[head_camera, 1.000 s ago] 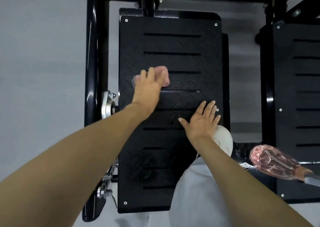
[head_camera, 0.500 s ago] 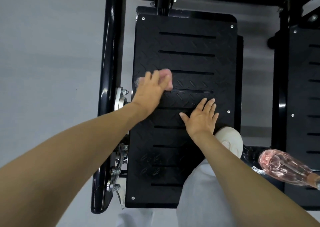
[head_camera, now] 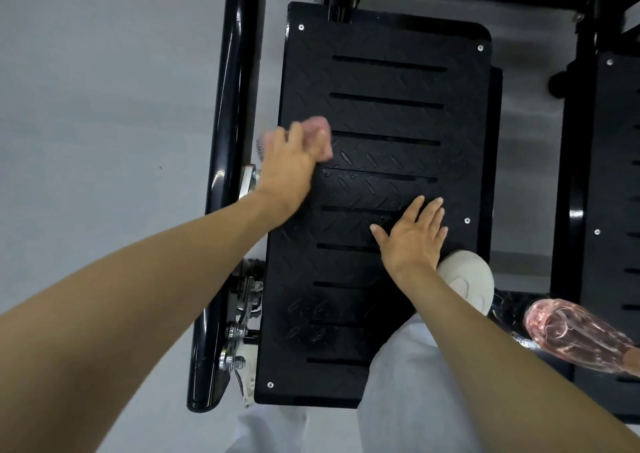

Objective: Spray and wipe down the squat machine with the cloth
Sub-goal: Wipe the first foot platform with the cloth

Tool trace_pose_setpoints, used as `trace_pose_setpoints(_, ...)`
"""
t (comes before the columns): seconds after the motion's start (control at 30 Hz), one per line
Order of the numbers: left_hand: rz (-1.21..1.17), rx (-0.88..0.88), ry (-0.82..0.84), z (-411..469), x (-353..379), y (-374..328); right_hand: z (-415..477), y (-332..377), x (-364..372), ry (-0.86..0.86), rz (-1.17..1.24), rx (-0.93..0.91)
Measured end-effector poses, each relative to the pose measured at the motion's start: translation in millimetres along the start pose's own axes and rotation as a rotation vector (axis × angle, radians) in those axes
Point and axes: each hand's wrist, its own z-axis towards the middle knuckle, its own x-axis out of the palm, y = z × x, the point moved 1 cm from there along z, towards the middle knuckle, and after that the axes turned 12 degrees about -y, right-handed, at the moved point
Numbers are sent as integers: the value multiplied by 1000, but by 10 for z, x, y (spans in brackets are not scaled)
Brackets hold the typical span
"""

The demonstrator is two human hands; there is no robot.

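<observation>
**Op:** hands status?

**Eng:** your left hand [head_camera: 289, 165] is at the left edge of the footplate [head_camera: 388, 116], about mid-length. Its fingers are bent over a bunched pink cloth [head_camera: 320, 134] and hold it down on the tread. The hand is motion-blurred, so I can't tell how tight the hold is

**Op:** and the right?

**Eng:** your right hand [head_camera: 412, 241] lies palm-down on the same footplate, right of centre and nearer you than the cloth. Fingers are straight, thumb spread out to the left, and it holds nothing. The 2 hands are well apart

**Op:** where's the spray?

**Eng:** the spray bottle [head_camera: 571, 338] is clear with a pinkish tint. It lies tilted off the footplate's near right corner, over the dark frame part between this plate and the 2nd footplate [head_camera: 616, 175]. Its far end runs out of frame, and neither hand touches it

**Op:** anything else near the plate?

**Eng:** your light shoe [head_camera: 467, 276] sits at the footplate's right edge, just beside your right wrist. A grey trouser leg [head_camera: 415, 383] covers the near right corner. A black frame tube [head_camera: 228, 141] runs along the left side, with a bolted metal bracket [head_camera: 239, 331] between the tube and the plate. There's grey floor [head_camera: 86, 106] left of the tube
</observation>
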Motion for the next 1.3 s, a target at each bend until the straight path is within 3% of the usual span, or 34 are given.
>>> trace_pose_setpoints(0.1,58,483,31,-180,46,-6,4,15,2,-6,0,-1)
trace_pose_setpoints(0.13,77,561,40,-173,48,99,9,16,0,-9,-5,-3)
trace_pose_setpoints(0.2,30,488,20,-76,33,304,13,23,-2,-5,-7,-9)
trace_pose_setpoints(0.33,-110,32,-12,-5,-29,197,-12,18,3,0,7,-11)
trace_pose_setpoints(0.4,-129,-14,-2,-160,-9,-14,-19,25,11,-3,12,-19)
trace_pose_setpoints(0.57,-141,661,33,-572,127,-28,-21,56,-5,-10,37,-22)
trace_pose_setpoints(0.63,-191,555,-19,-497,137,180,-23,66,-9,-12,41,-27)
trace_pose_setpoints(0.73,-248,52,-57,-403,67,293,-55,58,-1,-1,49,-18)
trace_pose_setpoints(0.8,-195,-90,-35,-445,58,153,-74,49,16,3,46,-17)
trace_pose_setpoints(0.87,-187,37,-4,-561,83,-21,-80,45,32,4,42,-22)
trace_pose_setpoints(0.97,-151,564,17,-679,193,9,-73,45,32,7,42,-21)
trace_pose_setpoints(1.03,-87,730,-16,-536,195,210,-64,37,26,17,43,-16)
trace_pose_setpoints(1.07,-63,676,11,-443,153,297,-61,42,32,26,44,-17)
trace_pose_setpoints(1.2,-173,44,-1,-212,-12,282,-38,40,29,64,18,-44)
trace_pose_setpoints(1.27,-131,-25,16,-279,-7,79,-29,18,19,84,-6,-59)
trace_pose_setpoints(1.3,-125,20,39,-350,6,-23,-29,12,25,94,-12,-63)
